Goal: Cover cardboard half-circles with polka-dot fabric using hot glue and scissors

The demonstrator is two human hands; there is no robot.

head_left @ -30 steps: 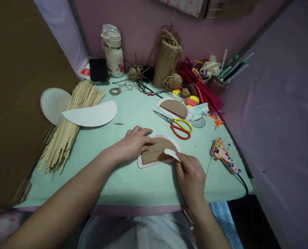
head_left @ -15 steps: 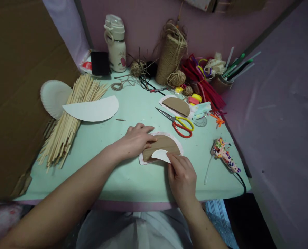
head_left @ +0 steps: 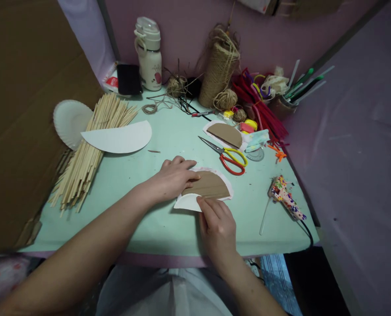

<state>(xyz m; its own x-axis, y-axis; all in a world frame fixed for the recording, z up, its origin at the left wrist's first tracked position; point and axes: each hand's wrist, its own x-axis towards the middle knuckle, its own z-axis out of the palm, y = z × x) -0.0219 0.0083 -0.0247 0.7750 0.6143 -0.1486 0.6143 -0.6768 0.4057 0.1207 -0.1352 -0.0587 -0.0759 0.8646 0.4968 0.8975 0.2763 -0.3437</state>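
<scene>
My left hand lies over the left end of a half-round brown cardboard piece, fingers stretched out, thumb and fingertips resting on it. A white sheet with faint pink marks shows as a border around the cardboard's curved edge. Between the thumb and fingers of my right hand is a small curved piece of white paper. It overlaps the cardboard's straight near edge at the left; its right end is hidden under my fingers. Beyond the cardboard lie scissors with one yellow and one red handle.
A second half-round cardboard piece lies behind the scissors. At left, a large white paper piece rests on a bundle of wooden sticks. A patterned glue gun lies at right. A twine spool and a bottle stand behind.
My right hand has moved left and slightly nearer, carrying the white paper from the cardboard's right part to its lower left edge. My left hand stays on the cardboard. The view has shifted slightly.
</scene>
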